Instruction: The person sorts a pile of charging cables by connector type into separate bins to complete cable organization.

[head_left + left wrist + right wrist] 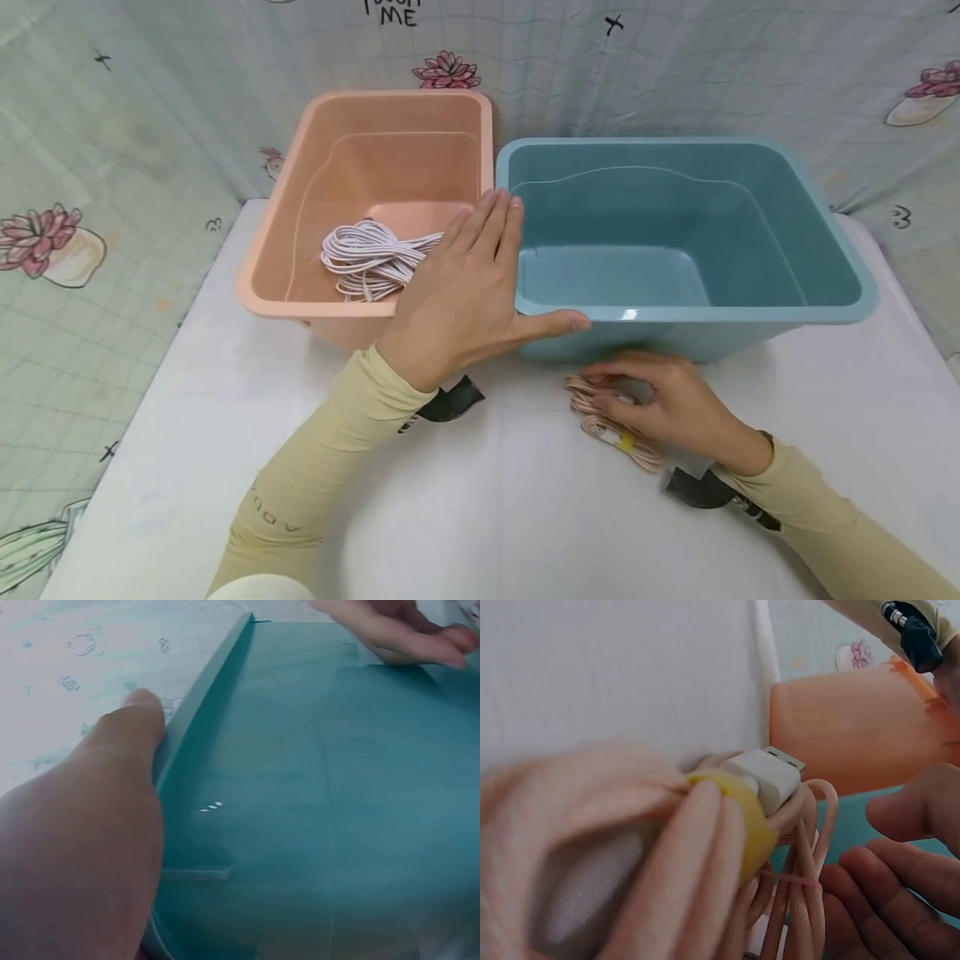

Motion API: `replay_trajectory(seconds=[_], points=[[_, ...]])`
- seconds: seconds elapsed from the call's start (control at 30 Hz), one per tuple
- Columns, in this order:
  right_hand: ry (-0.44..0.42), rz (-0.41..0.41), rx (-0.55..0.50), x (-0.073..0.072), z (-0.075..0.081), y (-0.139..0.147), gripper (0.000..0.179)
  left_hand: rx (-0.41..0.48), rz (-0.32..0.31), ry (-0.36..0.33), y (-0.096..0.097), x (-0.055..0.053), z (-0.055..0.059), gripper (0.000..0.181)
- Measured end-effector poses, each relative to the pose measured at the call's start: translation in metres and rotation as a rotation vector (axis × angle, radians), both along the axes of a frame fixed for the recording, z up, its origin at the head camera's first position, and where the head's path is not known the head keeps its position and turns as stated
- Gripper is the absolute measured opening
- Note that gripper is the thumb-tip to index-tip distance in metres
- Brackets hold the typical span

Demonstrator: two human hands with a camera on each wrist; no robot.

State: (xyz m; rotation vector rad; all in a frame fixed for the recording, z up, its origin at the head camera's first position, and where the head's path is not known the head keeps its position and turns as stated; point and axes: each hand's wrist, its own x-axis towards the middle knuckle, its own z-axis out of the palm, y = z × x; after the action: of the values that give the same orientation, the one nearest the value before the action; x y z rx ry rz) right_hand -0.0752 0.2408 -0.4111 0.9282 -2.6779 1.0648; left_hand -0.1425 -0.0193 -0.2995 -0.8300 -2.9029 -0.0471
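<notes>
My left hand [465, 283] lies with straight fingers across the adjoining rims of a peach bin [300, 313] and a blue bin [697, 314]. Its thumb [124, 739] rests along the blue rim in the left wrist view. My right hand [667, 408] is low in front of the blue bin, over a bundled pinkish-beige USB cable [643, 454]. The right wrist view shows a yellow band round this cable [795, 907] and a white USB plug [769, 780]. The right thumb [907, 814] stands apart from the fingers, which are near or touching the bundle's end.
Coiled white cables [367, 258] lie in the peach bin, partly hidden by my left hand. Both bins stand on a white-covered table [510, 500], against a patterned curtain [555, 67]. Black-covered wrist devices [450, 400] sit under both wrists.
</notes>
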Motion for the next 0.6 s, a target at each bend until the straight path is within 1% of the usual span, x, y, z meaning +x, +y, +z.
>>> replay_trajectory(seconds=[0.1,0.2,0.33,0.47,0.53,0.6], points=[[0.029,0.002,0.032,-0.0025,-0.0027,0.0013,0.036,0.007,-0.02,0.001,0.0005,0.0006,-0.0001,0.124],[0.059,0.006,0.043,-0.0047,-0.0032,0.0013,0.033,0.016,-0.029,0.011,0.0001,0.0013,-0.0012,0.123],[0.089,0.013,0.039,-0.0058,-0.0023,0.0017,0.031,0.029,-0.022,0.017,-0.0006,0.0032,-0.0032,0.124],[0.122,0.008,0.046,-0.0051,0.0,0.0038,0.03,0.041,-0.014,0.038,-0.0002,0.0047,-0.0047,0.123],[0.128,0.0,0.064,-0.0051,0.0006,0.0047,0.029,0.041,-0.013,0.048,-0.0002,0.0048,-0.0051,0.123],[0.114,-0.009,0.09,-0.0054,0.0004,0.0054,0.027,0.038,-0.011,0.052,-0.0002,0.0045,-0.0055,0.123]])
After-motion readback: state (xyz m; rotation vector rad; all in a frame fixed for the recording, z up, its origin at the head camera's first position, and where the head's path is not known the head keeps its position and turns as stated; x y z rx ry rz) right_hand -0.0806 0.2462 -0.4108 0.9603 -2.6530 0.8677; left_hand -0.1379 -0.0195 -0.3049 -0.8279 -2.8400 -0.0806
